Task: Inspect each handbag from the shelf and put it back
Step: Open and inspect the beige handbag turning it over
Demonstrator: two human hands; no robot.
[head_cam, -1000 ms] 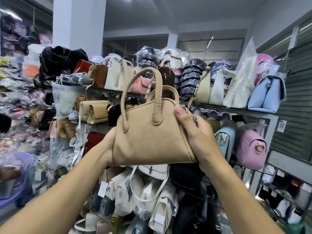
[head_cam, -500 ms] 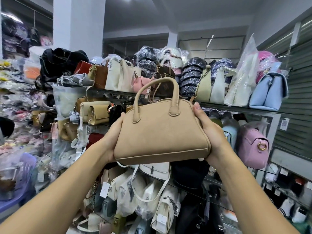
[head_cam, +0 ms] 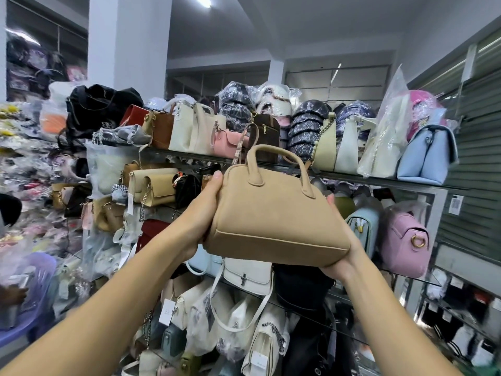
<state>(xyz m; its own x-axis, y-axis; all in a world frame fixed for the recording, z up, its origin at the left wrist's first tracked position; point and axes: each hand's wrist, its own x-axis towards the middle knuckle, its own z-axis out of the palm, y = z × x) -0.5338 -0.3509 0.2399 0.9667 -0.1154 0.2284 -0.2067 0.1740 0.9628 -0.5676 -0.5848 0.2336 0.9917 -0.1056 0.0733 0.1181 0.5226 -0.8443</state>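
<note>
A tan suede handbag point(head_cam: 273, 213) with two short handles is held up in front of the glass shelves point(head_cam: 379, 178). It is tilted, its right end lower and its base turned toward me. My left hand point(head_cam: 202, 213) grips the bag's left end, thumb on the front near the top. My right hand point(head_cam: 343, 256) cups the right end from beneath and behind; most of its fingers are hidden by the bag.
The top shelf carries a black tote point(head_cam: 100, 109), cream bags point(head_cam: 189, 128), a pink bag point(head_cam: 230, 143) and a light blue bag point(head_cam: 425, 156). Lower tiers hold a lilac bag point(head_cam: 406, 240), white bags point(head_cam: 248, 272) and beige clutches point(head_cam: 154, 185). A purple plastic stool point(head_cam: 29, 291) stands at left.
The bag has turned clockwise and tipped, so its right end dropped and its base faces me. My left hand rose to the top left; my right hand slid under the right end.
</note>
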